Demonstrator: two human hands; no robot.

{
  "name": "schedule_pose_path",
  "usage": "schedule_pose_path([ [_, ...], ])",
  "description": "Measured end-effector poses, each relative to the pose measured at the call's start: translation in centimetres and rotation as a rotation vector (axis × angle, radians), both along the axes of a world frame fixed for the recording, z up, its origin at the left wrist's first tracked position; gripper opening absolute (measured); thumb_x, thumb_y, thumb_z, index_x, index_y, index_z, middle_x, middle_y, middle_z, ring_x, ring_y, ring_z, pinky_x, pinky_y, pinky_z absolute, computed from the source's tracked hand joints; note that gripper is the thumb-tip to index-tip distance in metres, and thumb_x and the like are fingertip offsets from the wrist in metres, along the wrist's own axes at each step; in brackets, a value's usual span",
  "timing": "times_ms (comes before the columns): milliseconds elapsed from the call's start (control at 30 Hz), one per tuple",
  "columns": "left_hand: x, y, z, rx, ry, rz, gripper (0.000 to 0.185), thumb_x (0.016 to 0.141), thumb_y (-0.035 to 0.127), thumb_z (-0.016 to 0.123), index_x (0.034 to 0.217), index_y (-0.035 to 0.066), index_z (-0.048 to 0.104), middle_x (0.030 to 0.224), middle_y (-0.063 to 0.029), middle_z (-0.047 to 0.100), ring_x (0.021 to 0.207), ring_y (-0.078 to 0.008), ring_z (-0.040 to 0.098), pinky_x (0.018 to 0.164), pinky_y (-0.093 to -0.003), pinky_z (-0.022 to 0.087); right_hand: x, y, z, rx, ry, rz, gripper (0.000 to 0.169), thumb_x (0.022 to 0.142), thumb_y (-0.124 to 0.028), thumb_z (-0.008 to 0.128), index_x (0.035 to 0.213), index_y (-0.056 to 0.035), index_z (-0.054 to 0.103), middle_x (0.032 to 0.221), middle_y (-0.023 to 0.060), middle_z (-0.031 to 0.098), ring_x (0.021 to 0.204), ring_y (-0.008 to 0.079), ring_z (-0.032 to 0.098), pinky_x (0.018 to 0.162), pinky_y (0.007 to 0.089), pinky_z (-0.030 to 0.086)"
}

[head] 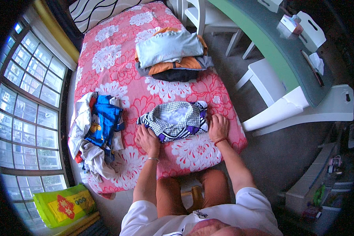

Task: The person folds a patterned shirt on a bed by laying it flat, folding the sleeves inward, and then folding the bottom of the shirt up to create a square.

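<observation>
A folded patterned shirt [177, 135] lies on the bed before me, its checked collar facing up around a pale lining. Purple, black and white shapes cover its body. My left hand [147, 140] rests at the shirt's lower left corner, fingertips on the edge. Beside the right edge is my right hand [219, 128], fingers curled down and the thumb side against the cloth. Whether either hand pinches the fabric cannot be made out. Both hands are low on the floral bedspread [194, 153].
Folded clothes [171, 48] are stacked farther up the bed. A loose heap of clothes [103, 121] lies at the left edge, near the barred window [32, 103]. A green bag [65, 205] stands lower left. At right are a green-edged table [283, 53] and white chairs [265, 79].
</observation>
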State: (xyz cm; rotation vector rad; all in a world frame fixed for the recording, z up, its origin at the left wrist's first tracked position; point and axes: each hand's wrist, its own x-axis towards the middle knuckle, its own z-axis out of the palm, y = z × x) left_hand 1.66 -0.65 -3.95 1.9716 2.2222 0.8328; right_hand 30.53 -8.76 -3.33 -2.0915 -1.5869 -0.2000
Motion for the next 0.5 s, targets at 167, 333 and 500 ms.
schedule_pose_path([
  [167, 0.13, -0.05, 0.18, 0.007, 0.0, -0.008, 0.041, 0.091, 0.027, 0.045, 0.124, 0.004, 0.05, 0.125, -0.0141, 0.052, 0.119, -0.0297, 0.044, 0.101, -0.0433, 0.027, 0.01, -0.09, 0.17, -0.031, 0.02, -0.01, 0.031, 0.08, -0.015, 0.058, 0.109, -0.0034, 0.055, 0.111, 0.0124, 0.053, 0.104, 0.0311, 0.047, 0.092, 0.0432, 0.037],
  [333, 0.06, -0.01, 0.12, 0.008, 0.002, -0.002, 0.04, 0.09, 0.026, 0.046, 0.123, 0.004, 0.051, 0.123, -0.0138, 0.053, 0.118, -0.03, 0.045, 0.1, -0.0433, 0.029, -0.09, -0.08, 0.35, -0.017, 0.012, -0.011, 0.031, 0.08, -0.016, 0.059, 0.109, -0.0037, 0.055, 0.111, 0.0126, 0.053, 0.104, 0.0315, 0.047, 0.091, 0.0434, 0.037],
  [500, -0.05, 0.05, -0.19, -0.001, 0.013, 0.004, 0.039, 0.09, 0.027, 0.046, 0.122, 0.005, 0.051, 0.123, -0.0132, 0.053, 0.118, -0.0295, 0.045, 0.099, -0.0428, 0.03, -0.07, -0.06, 0.13, -0.005, 0.014, -0.011, 0.029, 0.08, -0.016, 0.057, 0.106, -0.0044, 0.055, 0.111, 0.0121, 0.053, 0.102, 0.0321, 0.048, 0.089, 0.0453, 0.037],
])
